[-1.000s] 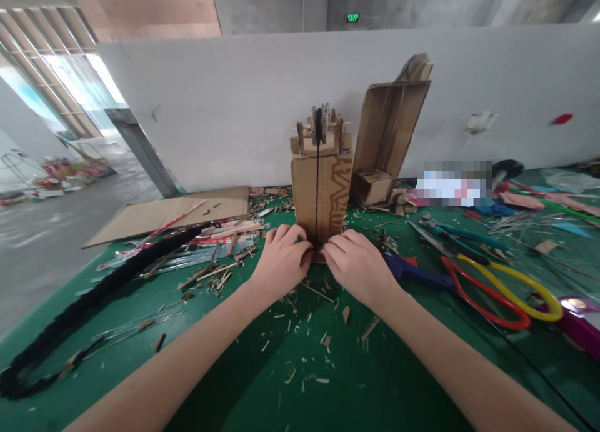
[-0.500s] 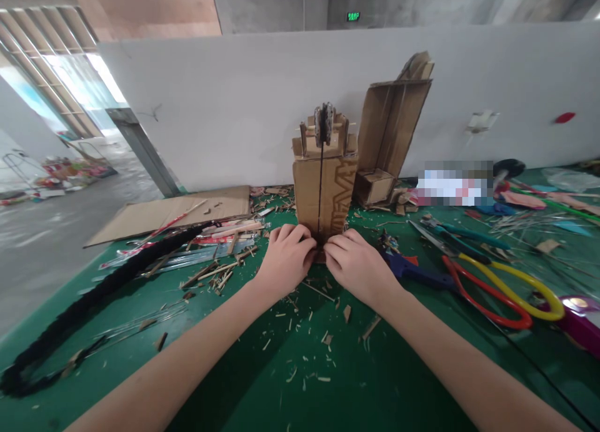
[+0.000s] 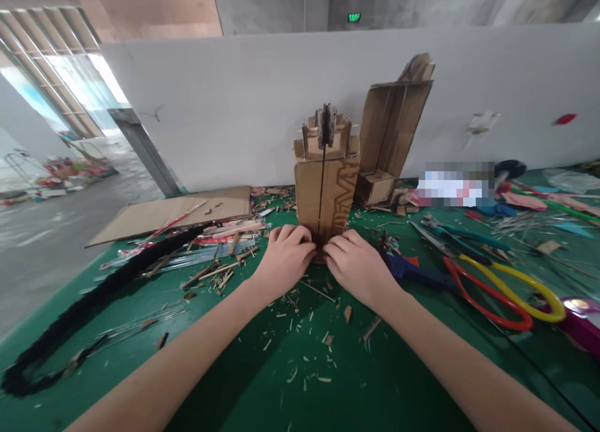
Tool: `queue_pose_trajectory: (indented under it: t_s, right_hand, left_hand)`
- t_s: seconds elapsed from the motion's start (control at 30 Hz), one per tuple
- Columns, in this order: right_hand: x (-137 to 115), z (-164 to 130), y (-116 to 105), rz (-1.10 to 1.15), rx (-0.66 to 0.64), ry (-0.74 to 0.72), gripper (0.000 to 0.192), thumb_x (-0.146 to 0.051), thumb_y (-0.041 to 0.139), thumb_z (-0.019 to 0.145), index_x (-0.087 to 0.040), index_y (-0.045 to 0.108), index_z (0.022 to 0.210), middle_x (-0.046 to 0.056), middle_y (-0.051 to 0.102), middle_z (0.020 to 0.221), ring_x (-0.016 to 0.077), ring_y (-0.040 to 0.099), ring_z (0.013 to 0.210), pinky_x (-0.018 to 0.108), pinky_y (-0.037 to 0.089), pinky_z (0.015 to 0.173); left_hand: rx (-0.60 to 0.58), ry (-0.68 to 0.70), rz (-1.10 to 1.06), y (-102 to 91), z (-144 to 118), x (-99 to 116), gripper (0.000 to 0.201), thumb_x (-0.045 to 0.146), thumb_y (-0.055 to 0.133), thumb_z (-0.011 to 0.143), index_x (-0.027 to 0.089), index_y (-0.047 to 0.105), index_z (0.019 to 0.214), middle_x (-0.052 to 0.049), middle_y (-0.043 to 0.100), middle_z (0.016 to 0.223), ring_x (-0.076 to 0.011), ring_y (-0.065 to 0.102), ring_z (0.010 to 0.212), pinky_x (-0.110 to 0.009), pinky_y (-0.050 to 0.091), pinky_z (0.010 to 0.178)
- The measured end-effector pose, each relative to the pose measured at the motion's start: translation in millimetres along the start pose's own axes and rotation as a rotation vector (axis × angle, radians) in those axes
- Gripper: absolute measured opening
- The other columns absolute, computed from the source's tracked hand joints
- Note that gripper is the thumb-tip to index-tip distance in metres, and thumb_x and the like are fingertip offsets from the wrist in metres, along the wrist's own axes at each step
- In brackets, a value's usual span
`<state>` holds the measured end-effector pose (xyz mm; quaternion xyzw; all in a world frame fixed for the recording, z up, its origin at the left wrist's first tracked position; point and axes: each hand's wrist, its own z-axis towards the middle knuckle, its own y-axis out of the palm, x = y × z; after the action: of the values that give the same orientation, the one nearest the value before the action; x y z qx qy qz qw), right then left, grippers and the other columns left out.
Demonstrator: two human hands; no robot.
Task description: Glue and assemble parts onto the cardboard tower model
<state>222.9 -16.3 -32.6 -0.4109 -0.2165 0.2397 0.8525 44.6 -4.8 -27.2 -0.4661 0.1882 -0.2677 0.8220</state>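
Note:
An upright cardboard box structure [image 3: 323, 188] stands on the green table in front of me. At its top a small wheel [image 3: 327, 125] sits on a wooden stick between cardboard supports. From the wheel a black string [image 3: 321, 194] runs down the front face to the gap between my hands. My left hand [image 3: 289, 254] is closed at the lower left of the structure, fingers curled inward. Mirroring it at the lower right, my right hand [image 3: 354, 260] is closed with the thumb side toward the left hand. Whatever the fingertips pinch at the base is hidden.
Scissors with red and yellow handles [image 3: 487, 294] and pliers [image 3: 464, 235] lie to the right. A taller cardboard piece [image 3: 394, 125] leans on the white partition [image 3: 225, 107]. At left are a fuzzy black strand [image 3: 94, 297], sticks [image 3: 220, 269] and a flat cardboard sheet [image 3: 187, 210].

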Motion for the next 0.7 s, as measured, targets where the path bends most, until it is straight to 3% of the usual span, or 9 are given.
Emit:
queue_pose_trajectory:
  t_s: [0.2,0.57,0.7]
  right_hand:
    - [2.1,-1.9,8.3,-0.084,-0.005,0.012,0.011,-0.018,0.051,0.085,-0.017,0.061,0.082,0.006,0.062,0.081,0.0217,0.045,0.087,0.035,0.035,0.077]
    - [0.5,-1.6,8.4,-0.074,-0.012,-0.004,0.014,-0.017,0.049,0.085,-0.017,0.062,0.081,0.006,0.062,0.081,0.0214,0.043,0.087,0.034,0.034,0.077]
    - [0.3,-1.6,8.7,-0.093,-0.023,-0.017,0.013,-0.016,0.049,0.085,-0.016,0.062,0.085,0.006,0.063,0.084,0.0218,0.042,0.087,0.035,0.034,0.077]
  left_hand:
    - [0.025,0.013,0.010,3.0,0.7,0.4,0.010,0.030,0.059,0.081,0.020,0.061,0.080,-0.003,0.055,0.097,-0.0218,0.042,0.096,-0.038,0.034,0.084]
    - [0.057,0.080,0.078,7.7,2.3,5.0,0.011,0.012,0.054,0.080,0.019,0.062,0.079,-0.002,0.061,0.098,-0.0233,0.043,0.099,-0.043,0.032,0.086]
    - [0.050,0.060,0.069,7.3,3.0,3.8,0.011,0.014,0.055,0.081,0.021,0.063,0.078,-0.001,0.061,0.098,-0.0226,0.043,0.098,-0.043,0.030,0.088]
